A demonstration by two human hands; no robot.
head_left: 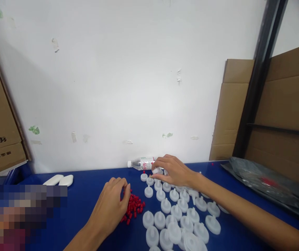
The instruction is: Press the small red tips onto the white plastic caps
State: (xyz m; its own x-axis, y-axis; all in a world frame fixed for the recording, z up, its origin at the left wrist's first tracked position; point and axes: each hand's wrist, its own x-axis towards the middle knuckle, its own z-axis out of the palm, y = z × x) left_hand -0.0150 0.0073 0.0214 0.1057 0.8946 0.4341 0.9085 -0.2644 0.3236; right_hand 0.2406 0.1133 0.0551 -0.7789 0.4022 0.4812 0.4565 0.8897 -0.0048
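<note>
My right hand (171,170) is at the back of the table, thumb and fingers closed on a white plastic nozzle cap (157,170). Around and below it stand several more translucent white nozzle caps (165,205), round-based with a thin spout. One at the back left of the group carries a small red cap (144,172) on its spout. My left hand (112,200) is curled at the left edge of a pile of small red caps (135,205), thumb and forefinger drawn together. Whatever lies between those fingertips is too hidden to make out.
A clear labelled bottle (145,163) lies against the white wall. Two white rounded objects (66,180) sit at the left. A grey plastic bag (264,184) lies at the right. Cardboard (231,108) and a dark post (254,83) stand behind it; a carton (1,115) is at far left.
</note>
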